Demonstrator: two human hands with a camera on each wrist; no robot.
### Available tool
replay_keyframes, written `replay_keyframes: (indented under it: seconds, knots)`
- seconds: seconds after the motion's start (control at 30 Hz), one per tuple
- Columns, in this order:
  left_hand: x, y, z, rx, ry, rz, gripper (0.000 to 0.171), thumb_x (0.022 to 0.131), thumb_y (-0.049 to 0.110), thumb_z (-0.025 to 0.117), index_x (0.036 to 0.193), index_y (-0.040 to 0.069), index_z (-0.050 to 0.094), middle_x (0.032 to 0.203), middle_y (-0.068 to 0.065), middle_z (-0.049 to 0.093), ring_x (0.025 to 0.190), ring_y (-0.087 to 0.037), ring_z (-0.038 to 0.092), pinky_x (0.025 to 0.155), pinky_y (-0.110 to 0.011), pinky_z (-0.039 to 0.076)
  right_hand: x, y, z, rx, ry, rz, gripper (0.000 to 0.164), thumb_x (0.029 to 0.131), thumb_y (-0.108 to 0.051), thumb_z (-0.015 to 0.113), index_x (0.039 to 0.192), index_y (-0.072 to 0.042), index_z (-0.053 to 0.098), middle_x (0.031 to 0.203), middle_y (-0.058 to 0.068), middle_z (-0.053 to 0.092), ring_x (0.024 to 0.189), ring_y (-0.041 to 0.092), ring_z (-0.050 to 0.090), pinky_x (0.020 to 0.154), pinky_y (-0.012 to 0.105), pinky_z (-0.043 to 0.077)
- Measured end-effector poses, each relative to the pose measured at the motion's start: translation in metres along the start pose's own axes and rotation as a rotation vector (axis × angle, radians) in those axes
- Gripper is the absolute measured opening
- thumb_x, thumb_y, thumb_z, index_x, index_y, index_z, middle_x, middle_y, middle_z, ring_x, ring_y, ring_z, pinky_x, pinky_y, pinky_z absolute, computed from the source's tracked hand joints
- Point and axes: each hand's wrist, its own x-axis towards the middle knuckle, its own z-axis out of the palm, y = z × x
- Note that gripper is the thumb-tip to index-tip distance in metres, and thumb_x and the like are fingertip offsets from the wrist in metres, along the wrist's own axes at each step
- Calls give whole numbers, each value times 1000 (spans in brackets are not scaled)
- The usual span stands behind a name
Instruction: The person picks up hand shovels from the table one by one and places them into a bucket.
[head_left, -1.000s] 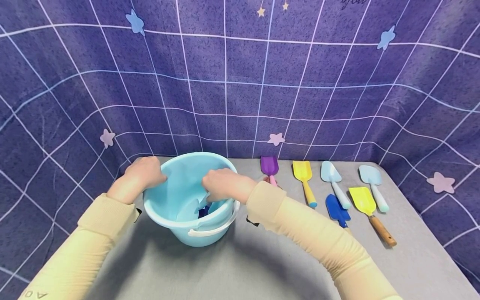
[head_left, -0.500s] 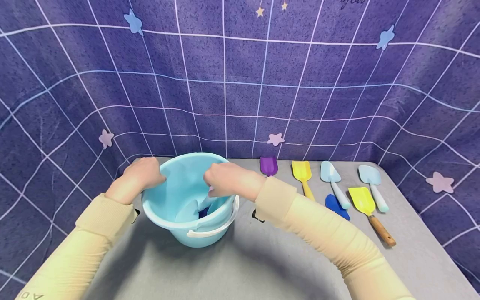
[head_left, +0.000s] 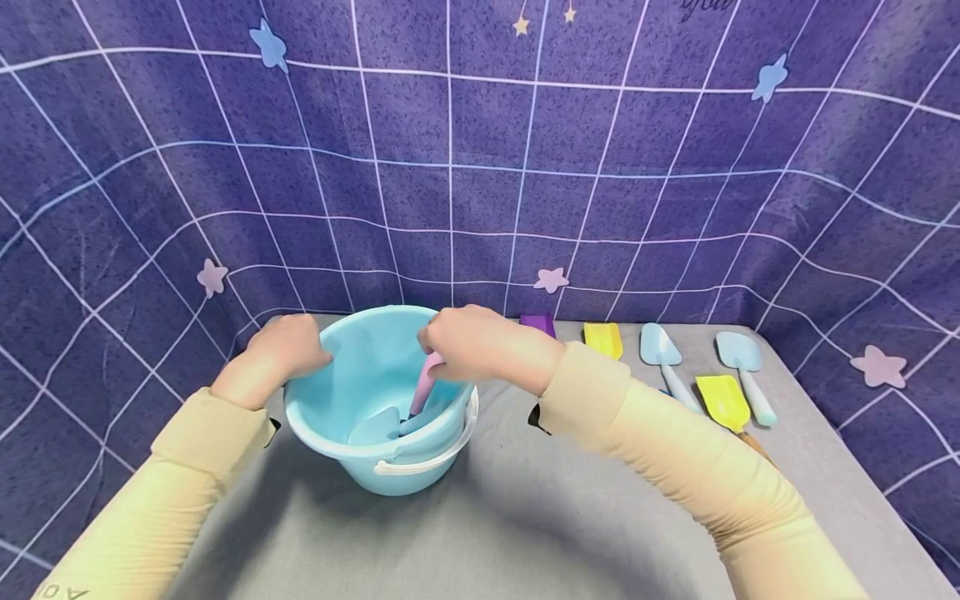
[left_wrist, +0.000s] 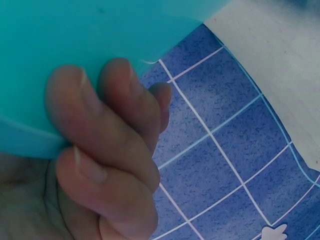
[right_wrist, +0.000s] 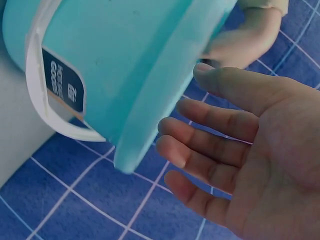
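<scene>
Head view: a person's right hand (head_left: pixel 487 343) hangs over the right side of a light blue plastic bucket (head_left: pixel 367 358), fingers and thumb apart and loosely bent, as the right wrist view confirms. Directly beneath it, a pink tool handle (head_left: pixel 426 385) leans inside the bucket, its dark neck running down to a lower end too hidden to make out. Beside that neck, near the bottom, lies a light blue shovel blade (head_left: pixel 375 427). Across the opening, the left hand (head_left: pixel 288 343) grips the bucket's left rim, fingers curled over the edge in the left wrist view. A white carrying handle (head_left: pixel 429 460) hangs down the near side; a dark label (right_wrist: pixel 67 82) marks the outer wall. Both arms wear cream sleeves (head_left: pixel 652 442) with ribbed cuffs. Well to the right on the grey tabletop (head_left: pixel 525 475), along the back, sit a purple shovel (head_left: pixel 537 324) and a yellow scoop (head_left: pixel 603 339), both partly covered by the right arm, then a pointed pale blue trowel (head_left: pixel 660 343), a wood-handled yellow shovel (head_left: pixel 723 402) and a pale blue shovel (head_left: pixel 738 350). Behind hangs a purple-blue curtain (head_left: pixel 487 200) patterned with grid lines and stars.
</scene>
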Motion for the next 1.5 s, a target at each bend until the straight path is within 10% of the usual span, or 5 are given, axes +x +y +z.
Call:
replay_keyframes:
  seconds: [1.0, 1.5]
  knots:
    - [0, -5, 3, 2, 0, -5, 19, 77, 19, 57, 63, 8, 51, 65, -9, 50, 63, -26, 50, 52, -33, 41, -33, 79, 40, 66, 318, 296, 39, 84, -34, 67, 113, -7, 64, 109, 8, 65, 103, 25, 62, 83, 48, 49]
    - [1, -3, 3, 14, 31, 15, 19, 75, 19, 58, 62, 7, 52, 66, -10, 52, 65, -28, 50, 54, -35, 42, -35, 107, 93, 173, 248, 571, 45, 86, -39, 63, 110, -1, 60, 103, 15, 65, 99, 35, 62, 79, 55, 46]
